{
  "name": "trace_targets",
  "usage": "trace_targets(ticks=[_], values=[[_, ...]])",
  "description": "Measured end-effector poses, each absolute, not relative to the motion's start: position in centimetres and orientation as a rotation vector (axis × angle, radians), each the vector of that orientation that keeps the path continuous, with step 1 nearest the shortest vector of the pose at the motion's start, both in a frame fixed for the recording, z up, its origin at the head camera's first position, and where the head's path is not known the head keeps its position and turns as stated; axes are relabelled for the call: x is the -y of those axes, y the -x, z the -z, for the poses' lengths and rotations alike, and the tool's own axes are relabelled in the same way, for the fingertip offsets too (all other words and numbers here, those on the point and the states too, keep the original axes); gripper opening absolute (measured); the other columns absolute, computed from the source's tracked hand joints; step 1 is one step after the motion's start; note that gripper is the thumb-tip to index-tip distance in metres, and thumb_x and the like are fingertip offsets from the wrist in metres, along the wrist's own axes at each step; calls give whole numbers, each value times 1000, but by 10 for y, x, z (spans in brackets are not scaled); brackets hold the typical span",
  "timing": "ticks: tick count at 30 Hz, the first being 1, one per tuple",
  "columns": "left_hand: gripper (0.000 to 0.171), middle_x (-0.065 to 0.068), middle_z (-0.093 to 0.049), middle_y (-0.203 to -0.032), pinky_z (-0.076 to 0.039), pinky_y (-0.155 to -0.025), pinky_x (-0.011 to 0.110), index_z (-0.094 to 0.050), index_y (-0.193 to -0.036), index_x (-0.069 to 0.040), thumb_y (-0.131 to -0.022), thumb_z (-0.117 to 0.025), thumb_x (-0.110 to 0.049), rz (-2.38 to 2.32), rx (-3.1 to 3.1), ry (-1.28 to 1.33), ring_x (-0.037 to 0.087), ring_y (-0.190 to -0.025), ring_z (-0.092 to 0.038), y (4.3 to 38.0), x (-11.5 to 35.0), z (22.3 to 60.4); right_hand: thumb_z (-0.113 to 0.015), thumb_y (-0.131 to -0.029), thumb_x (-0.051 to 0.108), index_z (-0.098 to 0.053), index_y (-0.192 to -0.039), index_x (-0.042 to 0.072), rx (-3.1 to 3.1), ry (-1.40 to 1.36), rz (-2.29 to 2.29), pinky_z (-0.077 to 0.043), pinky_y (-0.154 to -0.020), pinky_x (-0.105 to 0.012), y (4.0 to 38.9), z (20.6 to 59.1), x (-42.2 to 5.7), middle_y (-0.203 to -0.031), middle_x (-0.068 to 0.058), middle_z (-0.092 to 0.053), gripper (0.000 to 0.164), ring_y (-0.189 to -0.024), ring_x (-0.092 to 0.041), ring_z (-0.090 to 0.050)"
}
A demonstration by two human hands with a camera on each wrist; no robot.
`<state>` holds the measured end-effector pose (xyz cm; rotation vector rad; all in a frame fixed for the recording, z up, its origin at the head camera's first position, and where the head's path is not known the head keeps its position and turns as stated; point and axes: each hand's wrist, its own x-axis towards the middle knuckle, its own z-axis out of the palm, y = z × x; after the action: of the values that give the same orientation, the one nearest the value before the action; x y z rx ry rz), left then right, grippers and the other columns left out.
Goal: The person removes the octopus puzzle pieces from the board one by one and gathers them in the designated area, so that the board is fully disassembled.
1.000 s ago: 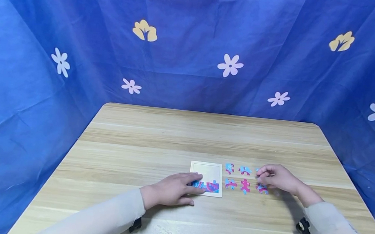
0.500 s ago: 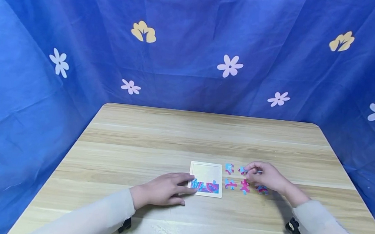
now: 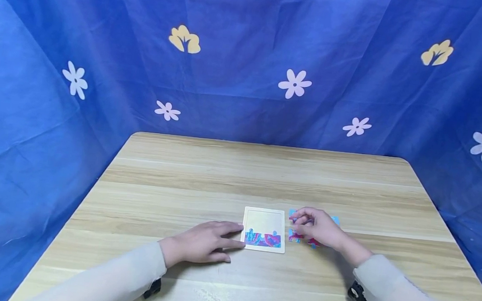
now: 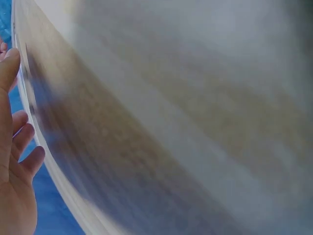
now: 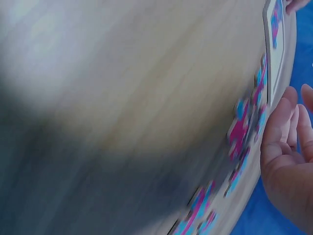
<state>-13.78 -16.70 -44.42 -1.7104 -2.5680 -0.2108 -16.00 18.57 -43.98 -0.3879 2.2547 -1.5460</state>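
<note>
My left hand (image 3: 203, 243) lies flat beside a square pale puzzle tray (image 3: 266, 221), its straight fingertips at the tray's left edge. Along the tray's bottom runs a row of joined blue, pink and purple jigsaw pieces (image 3: 263, 240); its upper part is bare. Over the loose jigsaw pieces (image 3: 295, 237) right of the tray hovers my right hand (image 3: 322, 229), fingers loosely bent. No piece shows between its fingers in the right wrist view, where loose pieces (image 5: 238, 134) lie below the hand (image 5: 288, 161). Part of the loose set is hidden under this hand.
A light wood-grain table (image 3: 178, 178) carries everything. Behind it and along both sides hangs a blue cloth (image 3: 241, 50) with white and yellow flowers. A black wrist strap piece (image 3: 356, 293) shows under the right sleeve, and another (image 3: 152, 288) under the left.
My right hand has moved left over the loose pieces, from the far-right ones toward those nearest the tray. My left hand has drawn back left, uncovering the joined row of pieces.
</note>
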Motion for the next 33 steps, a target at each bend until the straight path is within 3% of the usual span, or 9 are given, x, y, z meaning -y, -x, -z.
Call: trace_targets(ticks=[5,10,23,33], values=[[47,14,-44,-143,-38,-105,42,-57,-134,-22,-92,-59,-43,214,2564,1724,29,-129,-43,138,169,445,-68,-87,5,-57,-118,-7,-2237,413,1546,-58,-67,-35,159,440,-168,-97,-12,-60,36,-80,-23,-64],[46,13,-45,-143,-38,-105,41,-57,-135,-23,-93,-57,-43,208,2572,1727,28,-129,-43,138,169,445,-69,-86,5,-57,-118,-6,-2247,454,1529,-57,-62,-35,157,438,-152,-95,-10,-61,36,-74,-24,-62],[47,13,-46,-142,-38,-104,41,-57,-134,-22,-93,-58,-43,203,2569,1724,28,-128,-44,139,169,447,-71,-85,12,-62,-113,4,-2335,512,1393,-52,-68,-28,155,442,-121,-93,-1,-63,31,-75,-15,-63],[46,12,-46,-142,-38,-105,41,-58,-134,-22,-93,-58,-43,212,2559,1719,27,-128,-44,138,168,449,-70,-83,8,-64,-110,5,-2363,549,1349,-52,-62,-25,152,445,-103,-90,2,-63,28,-72,-11,-61]])
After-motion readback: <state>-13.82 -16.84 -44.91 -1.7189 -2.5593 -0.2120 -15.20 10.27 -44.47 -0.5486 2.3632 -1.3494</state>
